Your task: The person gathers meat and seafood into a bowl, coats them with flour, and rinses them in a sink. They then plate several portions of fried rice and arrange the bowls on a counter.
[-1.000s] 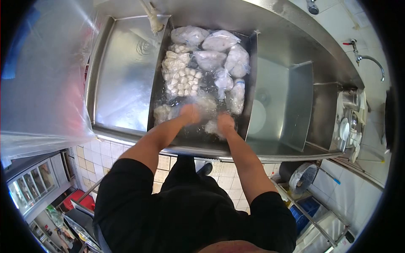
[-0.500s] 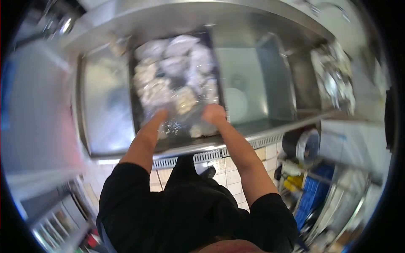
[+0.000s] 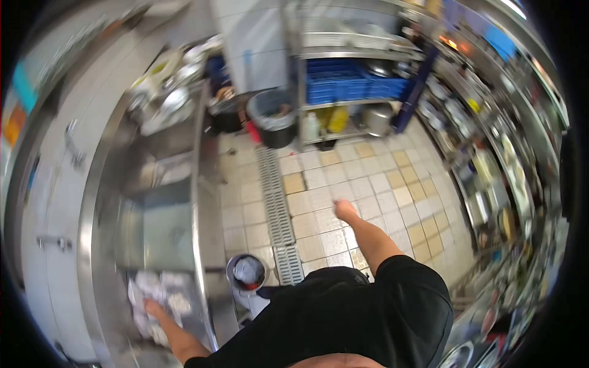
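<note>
At the lower left, my left hand point(image 3: 151, 306) rests on clear plastic bags with pale, whitish contents point(image 3: 178, 302) in the near part of a steel sink point(image 3: 197, 245). Its fingers are too blurred to make out. My right hand point(image 3: 345, 210) hangs over the tiled floor, away from the sink, with its fingers curled in. Nothing shows in it. Beyond the bags lies a sink basin point(image 3: 165, 236) with a pale bottom.
Along the floor runs a drain grate point(image 3: 274, 196), with a small bucket point(image 3: 246, 274) beside the sink. A lined black bin point(image 3: 271, 119) stands near a rack with blue crates point(image 3: 334, 83). Steel shelves point(image 3: 485, 153) line the right.
My view has swung to the right, so the sink now lies on the left. My right hand has left the bags and is over the floor; my left hand remains at the bags.
</note>
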Demonstrator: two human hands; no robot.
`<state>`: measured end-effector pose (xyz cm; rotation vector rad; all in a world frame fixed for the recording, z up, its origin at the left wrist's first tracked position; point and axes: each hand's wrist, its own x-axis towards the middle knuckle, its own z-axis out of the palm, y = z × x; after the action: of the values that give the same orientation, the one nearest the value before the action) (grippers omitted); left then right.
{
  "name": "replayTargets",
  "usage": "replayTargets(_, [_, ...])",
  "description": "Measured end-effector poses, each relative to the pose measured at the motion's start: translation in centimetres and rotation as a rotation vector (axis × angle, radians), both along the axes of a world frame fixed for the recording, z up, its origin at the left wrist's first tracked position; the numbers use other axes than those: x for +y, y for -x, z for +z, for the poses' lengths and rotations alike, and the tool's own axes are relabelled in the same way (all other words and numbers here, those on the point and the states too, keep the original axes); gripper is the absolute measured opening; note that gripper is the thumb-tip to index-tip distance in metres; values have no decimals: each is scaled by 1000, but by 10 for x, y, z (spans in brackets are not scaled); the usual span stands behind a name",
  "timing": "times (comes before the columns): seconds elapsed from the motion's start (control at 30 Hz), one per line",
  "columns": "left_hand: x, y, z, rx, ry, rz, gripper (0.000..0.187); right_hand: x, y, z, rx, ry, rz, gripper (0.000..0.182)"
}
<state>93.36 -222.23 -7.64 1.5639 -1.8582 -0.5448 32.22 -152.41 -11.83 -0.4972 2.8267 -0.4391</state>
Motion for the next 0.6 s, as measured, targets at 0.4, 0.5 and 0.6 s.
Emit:
replayTargets(0.4, [378,750,22,-360,936,-1180,22,707,-247,41,336,-68,-1338,31])
replayTargets(0.5, [492,922,202,223,893,-1540,24,783,-229,252,807,95,-1261,18])
replayTargets(0.6, [619,1010,373,390,-96,-1737,20,827,-253,398,924,312,-1106,12])
